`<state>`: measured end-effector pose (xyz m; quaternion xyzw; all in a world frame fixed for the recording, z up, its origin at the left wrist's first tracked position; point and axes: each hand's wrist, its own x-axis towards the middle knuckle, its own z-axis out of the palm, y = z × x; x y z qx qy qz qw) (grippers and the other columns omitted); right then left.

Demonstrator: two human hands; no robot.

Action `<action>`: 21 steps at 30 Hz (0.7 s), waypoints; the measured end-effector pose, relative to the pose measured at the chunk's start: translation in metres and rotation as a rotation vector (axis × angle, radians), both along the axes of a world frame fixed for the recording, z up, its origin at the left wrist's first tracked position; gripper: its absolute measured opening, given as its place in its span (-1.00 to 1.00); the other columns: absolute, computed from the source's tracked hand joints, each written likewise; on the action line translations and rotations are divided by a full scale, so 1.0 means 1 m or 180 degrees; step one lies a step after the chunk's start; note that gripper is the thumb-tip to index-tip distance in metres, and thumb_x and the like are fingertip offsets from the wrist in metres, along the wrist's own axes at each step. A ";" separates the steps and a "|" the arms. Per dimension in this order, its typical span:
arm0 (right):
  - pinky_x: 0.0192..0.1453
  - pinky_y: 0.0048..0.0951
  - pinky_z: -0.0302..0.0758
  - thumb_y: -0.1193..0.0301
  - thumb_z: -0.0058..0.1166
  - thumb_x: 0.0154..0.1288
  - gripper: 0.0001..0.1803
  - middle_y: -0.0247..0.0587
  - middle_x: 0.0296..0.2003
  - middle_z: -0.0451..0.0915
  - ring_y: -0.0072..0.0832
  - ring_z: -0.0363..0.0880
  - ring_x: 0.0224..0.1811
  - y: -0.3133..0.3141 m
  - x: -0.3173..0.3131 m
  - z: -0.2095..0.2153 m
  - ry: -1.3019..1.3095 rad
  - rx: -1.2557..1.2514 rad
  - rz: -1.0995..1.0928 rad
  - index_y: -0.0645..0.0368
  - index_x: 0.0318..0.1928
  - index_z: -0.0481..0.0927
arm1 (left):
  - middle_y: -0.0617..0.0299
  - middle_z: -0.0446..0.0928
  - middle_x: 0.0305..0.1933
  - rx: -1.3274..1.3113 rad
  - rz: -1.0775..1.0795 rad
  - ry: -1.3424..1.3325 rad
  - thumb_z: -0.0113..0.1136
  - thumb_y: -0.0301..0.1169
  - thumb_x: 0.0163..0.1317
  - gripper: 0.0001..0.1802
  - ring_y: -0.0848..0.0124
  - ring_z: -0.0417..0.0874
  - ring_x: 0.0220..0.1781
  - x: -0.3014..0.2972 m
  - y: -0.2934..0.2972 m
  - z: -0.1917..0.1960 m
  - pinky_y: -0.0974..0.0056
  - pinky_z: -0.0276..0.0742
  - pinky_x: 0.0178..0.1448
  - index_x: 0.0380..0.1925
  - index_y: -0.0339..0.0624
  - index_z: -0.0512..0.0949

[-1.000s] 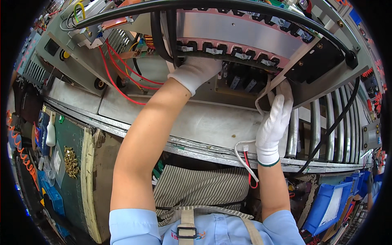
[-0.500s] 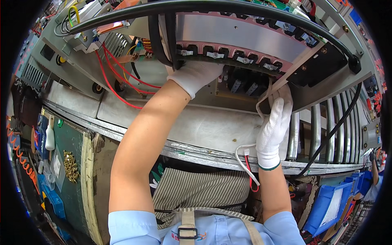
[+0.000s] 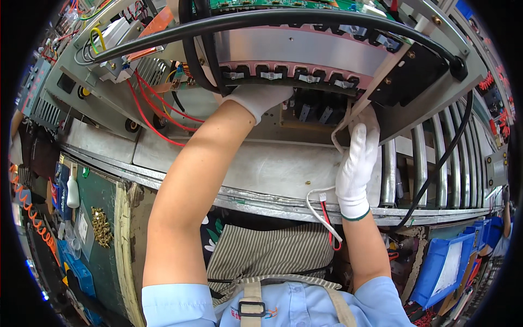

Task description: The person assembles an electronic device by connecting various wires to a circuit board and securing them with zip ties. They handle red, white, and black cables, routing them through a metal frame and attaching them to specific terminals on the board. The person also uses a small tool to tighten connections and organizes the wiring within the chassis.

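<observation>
Chassis (image 3: 425, 100) further left in view; more green circuit board (image 3: 267, 4) showing.

Worn on your head, the left fisheye camera looks steeply down and forward from above your shirt (image 3: 291, 305), close enough that your forearms (image 3: 185, 191) rise large from the lower edge toward your hands (image 3: 357, 169), with the open metal chassis (image 3: 297, 48) up top and the tabletop (image 3: 272, 166) bowed below it.

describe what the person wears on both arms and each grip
The left grip wears a white glove; the right grip wears a white glove with its cuff edged dark green. Both forearms are bare below short light blue sleeves.
</observation>
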<state>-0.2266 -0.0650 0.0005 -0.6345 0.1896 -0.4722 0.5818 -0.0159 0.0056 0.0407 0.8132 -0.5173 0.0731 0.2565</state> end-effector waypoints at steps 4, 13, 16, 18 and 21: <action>0.11 -0.55 0.35 0.27 -0.05 0.52 -0.43 -0.25 0.10 0.40 -0.58 0.35 0.00 0.000 0.002 0.002 0.0015 -0.0087 0.0048 0.28 0.38 0.19 | -0.02 0.55 0.06 -0.0239 0.0143 -0.0802 0.02 -0.34 0.21 -0.63 0.06 0.53 0.13 -0.006 0.002 -0.013 -0.01 0.39 0.23 0.01 -0.11 0.55; -0.12 -0.63 0.35 0.34 -0.06 0.51 -0.44 -0.33 -0.07 0.39 -0.68 0.28 -0.22 0.003 0.000 0.008 -0.0250 0.0402 0.0323 0.27 0.39 0.16 | -0.03 0.40 0.26 0.0419 0.0544 -0.0889 0.07 -0.32 0.23 -0.50 0.01 0.34 0.35 0.008 0.012 -0.027 -0.07 0.21 0.40 0.21 -0.09 0.44; -0.11 -0.61 0.35 0.37 -0.05 0.50 -0.45 -0.34 -0.07 0.40 -0.68 0.28 -0.23 0.003 0.005 0.000 -0.0514 0.0699 0.0503 0.25 0.40 0.16 | 0.04 0.43 0.27 0.0044 0.0642 -0.0845 -0.03 -0.16 0.34 -0.54 0.06 0.38 0.32 0.011 0.002 -0.031 -0.01 0.24 0.39 0.20 -0.01 0.45; -0.11 -0.60 0.35 0.38 -0.06 0.50 -0.45 -0.34 -0.07 0.40 -0.68 0.28 -0.23 0.002 0.002 0.008 -0.0427 0.0612 0.0432 0.24 0.40 0.16 | 0.04 0.39 0.31 0.0035 0.0672 -0.0649 0.00 -0.11 0.33 -0.50 0.07 0.34 0.36 0.013 -0.003 -0.030 0.00 0.20 0.43 0.23 0.01 0.42; -0.11 -0.59 0.35 0.40 -0.06 0.50 -0.46 -0.35 -0.07 0.40 -0.67 0.28 -0.23 0.003 0.001 0.011 -0.0303 0.0601 0.0374 0.23 0.40 0.16 | 0.03 0.35 0.35 0.0068 0.0542 -0.0393 0.04 -0.06 0.30 -0.44 0.08 0.29 0.41 0.027 0.006 -0.043 0.01 0.16 0.46 0.26 0.01 0.40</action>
